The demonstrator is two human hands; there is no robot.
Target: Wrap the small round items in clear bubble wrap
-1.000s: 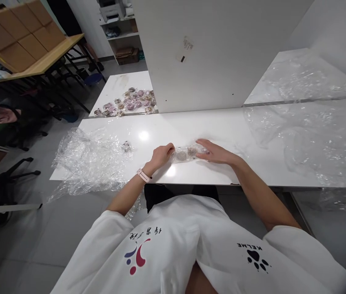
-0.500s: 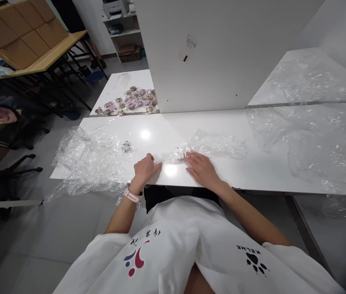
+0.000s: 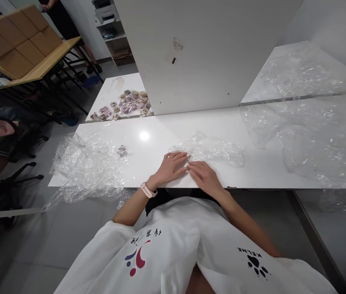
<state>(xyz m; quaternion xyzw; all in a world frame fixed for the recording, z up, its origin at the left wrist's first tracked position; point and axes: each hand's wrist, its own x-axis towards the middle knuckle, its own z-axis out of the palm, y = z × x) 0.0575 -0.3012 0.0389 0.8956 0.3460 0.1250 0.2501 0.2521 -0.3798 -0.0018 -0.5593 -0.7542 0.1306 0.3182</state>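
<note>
My left hand (image 3: 173,166) and my right hand (image 3: 204,176) meet over the near edge of a crumpled sheet of clear plastic film (image 3: 216,149) on the white table. Their fingertips almost touch, with the fingers closed on the film's edge. Whatever lies between them under the film is hidden. To the left of my hands sits a small dark wrapped piece (image 3: 122,150), beside a large heap of crinkled clear film (image 3: 84,163).
Several small wrapped pieces (image 3: 131,102) lie on the further white surface, left of a tall white panel (image 3: 197,61). More clear film (image 3: 316,139) spreads over the right side of the white table (image 3: 154,122). Far left, cardboard boxes (image 3: 23,41) stand on a wooden table.
My left hand has moved right, from the film's left end to beside my right hand. The film's left end has been drawn in with it. My right hand has barely shifted.
</note>
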